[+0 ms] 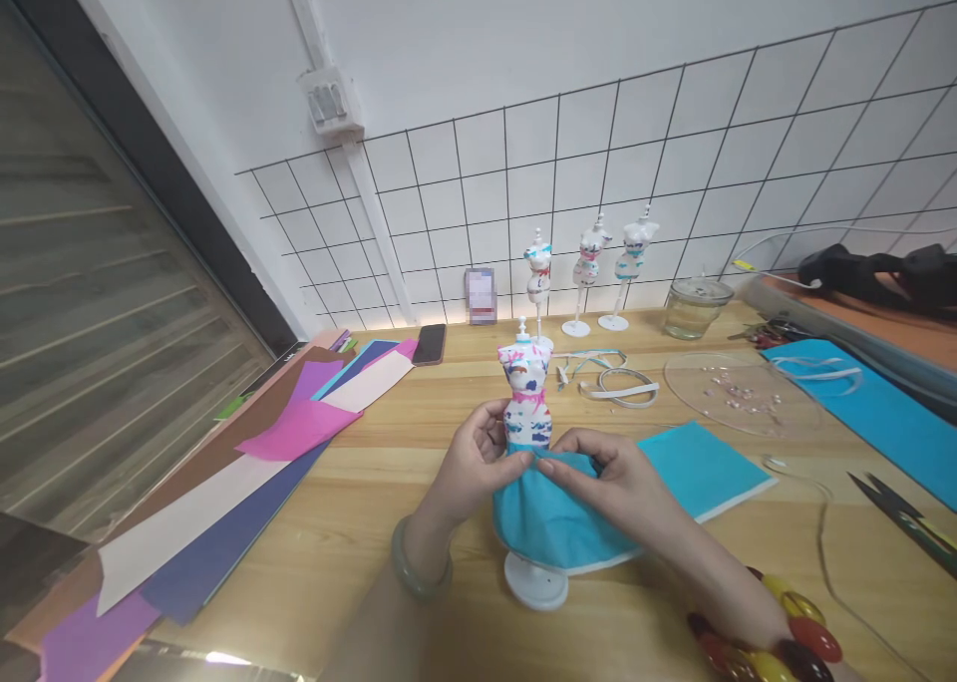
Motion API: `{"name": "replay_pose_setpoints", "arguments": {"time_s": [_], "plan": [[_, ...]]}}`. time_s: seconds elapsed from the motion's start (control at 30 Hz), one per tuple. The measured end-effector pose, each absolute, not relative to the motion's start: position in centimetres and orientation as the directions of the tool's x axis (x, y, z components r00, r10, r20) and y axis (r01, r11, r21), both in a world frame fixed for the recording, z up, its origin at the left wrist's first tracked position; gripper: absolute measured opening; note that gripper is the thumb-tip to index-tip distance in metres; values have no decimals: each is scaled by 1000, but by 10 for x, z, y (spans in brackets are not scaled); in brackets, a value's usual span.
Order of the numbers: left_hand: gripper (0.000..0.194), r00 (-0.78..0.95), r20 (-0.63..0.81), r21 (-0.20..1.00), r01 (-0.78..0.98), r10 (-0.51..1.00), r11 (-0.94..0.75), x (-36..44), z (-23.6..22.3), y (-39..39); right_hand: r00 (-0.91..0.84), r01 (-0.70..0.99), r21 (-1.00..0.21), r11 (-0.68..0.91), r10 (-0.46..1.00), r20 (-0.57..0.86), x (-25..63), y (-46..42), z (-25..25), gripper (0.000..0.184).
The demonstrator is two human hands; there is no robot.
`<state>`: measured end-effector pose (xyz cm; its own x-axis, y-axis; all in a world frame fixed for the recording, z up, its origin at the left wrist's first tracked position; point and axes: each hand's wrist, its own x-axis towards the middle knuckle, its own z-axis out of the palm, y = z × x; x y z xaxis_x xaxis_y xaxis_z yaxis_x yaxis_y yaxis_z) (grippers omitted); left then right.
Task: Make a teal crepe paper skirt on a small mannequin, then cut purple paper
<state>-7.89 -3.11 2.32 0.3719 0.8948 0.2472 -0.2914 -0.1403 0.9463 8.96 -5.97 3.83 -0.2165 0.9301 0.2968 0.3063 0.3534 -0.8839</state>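
Observation:
A small white dress form with pink, blue and red marks stands upright on its round white base. Turquoise fabric wraps around its lower part like a skirt, and a stretch of it trails to the right over the table. At the form's left side, my left hand pinches the fabric's top edge at the hip, thumb in front. From the right my right hand grips the same edge between thumb and fingers, close to the left thumb. The form's back is hidden.
Three more small forms stand near the wall grid. Coloured fabric sheets lie left, with a phone behind. Ribbon loops, a clear plate of beads, a glass jar, and scissors are on the right.

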Motion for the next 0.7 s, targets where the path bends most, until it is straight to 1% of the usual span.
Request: {"name": "replay_pose_setpoints", "arguments": {"time_s": [0.13, 0.27, 0.4, 0.7], "plan": [[49, 381, 245, 950, -278, 891, -142, -78, 22, -32, -195, 335, -860, 385, 921, 337, 89, -60, 38, 22], [50, 387, 256, 947, -286, 886, -149, -79, 21, -31, -250, 303, -856, 418, 902, 352, 90, -62, 41, 17], [50, 408, 278, 939, -306, 870, -156, -79, 23, -32, -302, 283, -839, 465, 873, 382, 92, -63, 42, 16], [54, 397, 237, 945, -308, 887, -114, -79, 21, -31, -236, 396, -742, 541, 841, 487, 92, -63, 34, 10]]}}
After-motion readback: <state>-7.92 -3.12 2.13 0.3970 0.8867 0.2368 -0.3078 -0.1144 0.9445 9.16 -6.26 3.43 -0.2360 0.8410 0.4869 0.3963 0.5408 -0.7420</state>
